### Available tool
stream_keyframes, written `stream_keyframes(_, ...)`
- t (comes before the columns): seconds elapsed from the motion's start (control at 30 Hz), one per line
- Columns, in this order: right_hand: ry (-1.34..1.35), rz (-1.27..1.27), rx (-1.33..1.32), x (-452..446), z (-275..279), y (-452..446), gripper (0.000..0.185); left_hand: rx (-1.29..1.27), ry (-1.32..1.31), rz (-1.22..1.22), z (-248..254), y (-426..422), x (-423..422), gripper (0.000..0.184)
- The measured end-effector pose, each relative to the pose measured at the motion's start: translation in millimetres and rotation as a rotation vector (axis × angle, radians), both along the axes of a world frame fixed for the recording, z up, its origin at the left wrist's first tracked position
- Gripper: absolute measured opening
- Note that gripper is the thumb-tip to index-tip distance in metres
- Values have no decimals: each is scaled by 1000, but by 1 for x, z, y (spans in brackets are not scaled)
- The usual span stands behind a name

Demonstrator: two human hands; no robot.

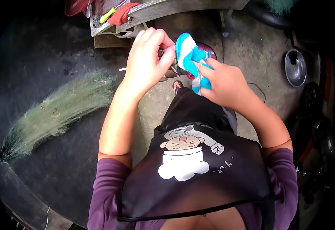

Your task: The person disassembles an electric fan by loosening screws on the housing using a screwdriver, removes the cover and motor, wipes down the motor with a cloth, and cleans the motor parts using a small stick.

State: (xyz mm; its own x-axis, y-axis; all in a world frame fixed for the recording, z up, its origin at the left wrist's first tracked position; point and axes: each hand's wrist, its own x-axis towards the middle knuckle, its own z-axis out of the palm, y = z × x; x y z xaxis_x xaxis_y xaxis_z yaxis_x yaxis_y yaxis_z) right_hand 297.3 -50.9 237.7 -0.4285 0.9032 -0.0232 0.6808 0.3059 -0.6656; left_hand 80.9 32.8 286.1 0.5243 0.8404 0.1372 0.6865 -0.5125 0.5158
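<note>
A fuzzy blue and white striped cloth (187,53) hangs bunched in front of me, above the floor. My right hand (225,81) is closed round its lower right part, with the index finger and thumb pressed into the folds. My left hand (149,53) is beside the cloth's upper left edge, fingers curled and thumb drawn in towards them. Whatever lies between those left fingertips is too small or hidden to make out. Behind the cloth, a round purple-red object (209,49) is partly covered.
A pale green net (60,109) lies spread on the dark surface (41,172) at left. On the grey ledge (167,11) at the top are a red cloth (124,13) and a yellow-green handle (107,15). A metal bowl (295,71) is at right.
</note>
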Motion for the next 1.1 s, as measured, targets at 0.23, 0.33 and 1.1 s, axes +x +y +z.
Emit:
stream_keyframes(0.23,1184,-211,-930,70,-18,12,55,-63,-59,-8,0,-5,4,11)
stream_keyframes(0.33,1622,-174,-762,98,-42,-6,83,-70,-58,7,-2,-3,0,10)
stream_keyframes(1.1,98,33,62,5,9,5,68,-44,-12,-7,0,-5,9,13)
